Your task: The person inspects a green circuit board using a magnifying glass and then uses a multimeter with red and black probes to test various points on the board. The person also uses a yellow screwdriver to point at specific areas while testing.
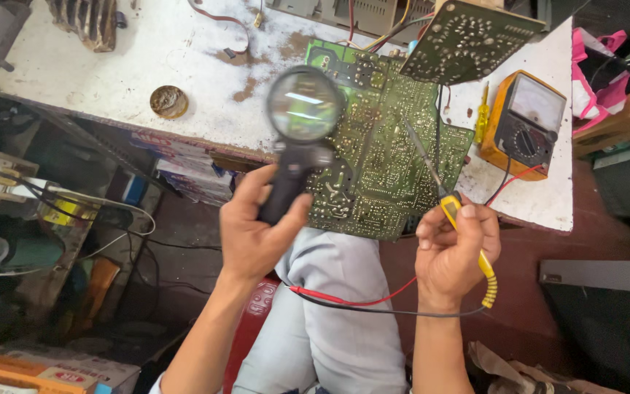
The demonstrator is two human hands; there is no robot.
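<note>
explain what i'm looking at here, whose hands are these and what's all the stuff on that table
The one picture comes from a camera worn on a person's head, looking down at their own two hands and lap. The left hand holds a black-handled magnifying glass over a large green circuit board that hangs over the edge of a worn white table. The right hand holds a yellow-handled probe, its metal tip on the board. An orange meter with a dial sits on the table to the right, with red and black leads trailing across the lap. A second board stands tilted behind, and a small round tin lies to the left.
</note>
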